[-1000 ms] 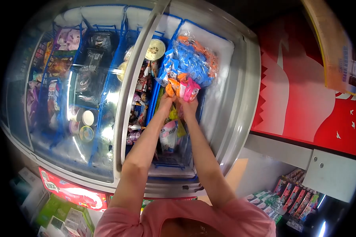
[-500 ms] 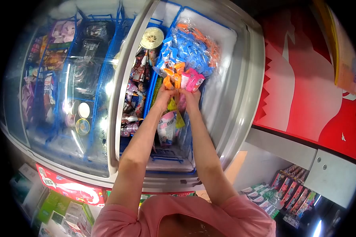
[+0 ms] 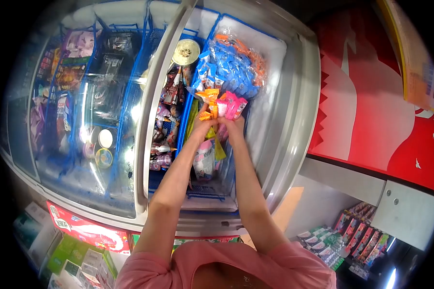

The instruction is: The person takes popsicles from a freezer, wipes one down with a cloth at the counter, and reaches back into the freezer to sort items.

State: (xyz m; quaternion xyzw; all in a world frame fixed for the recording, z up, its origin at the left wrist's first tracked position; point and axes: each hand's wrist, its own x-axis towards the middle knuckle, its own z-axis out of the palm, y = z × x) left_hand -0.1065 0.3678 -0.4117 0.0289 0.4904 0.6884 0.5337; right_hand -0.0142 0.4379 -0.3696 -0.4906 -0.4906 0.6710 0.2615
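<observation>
Both bare hands reach into the open side of a chest freezer point(image 3: 289, 159), over the middle of its right-hand blue wire basket point(image 3: 205, 195). The left hand point(image 3: 202, 127) has its fingers closed around the lower ends of orange packets point(image 3: 209, 95); the right hand point(image 3: 233, 127) grips pink packets point(image 3: 234, 104) in the same manner. The hands are side by side, nearly touching, and the two bunches meet above them; the exact finger placement is too small to make out.

Just beyond, toward the basket's far edge, lies a clear plastic bag point(image 3: 235, 65) of blue packets, with orange ones at its far right corner. Nearer than the hands, a white-and-pink pouch point(image 3: 205, 163) lies toward the basket's near edge, with a yellow wrapper point(image 3: 220, 151) just beside it. Past the basket's left edge are cone-shaped wrapped ice creams point(image 3: 175, 89) and, near the far end, a round lidded tub point(image 3: 185, 52).
</observation>
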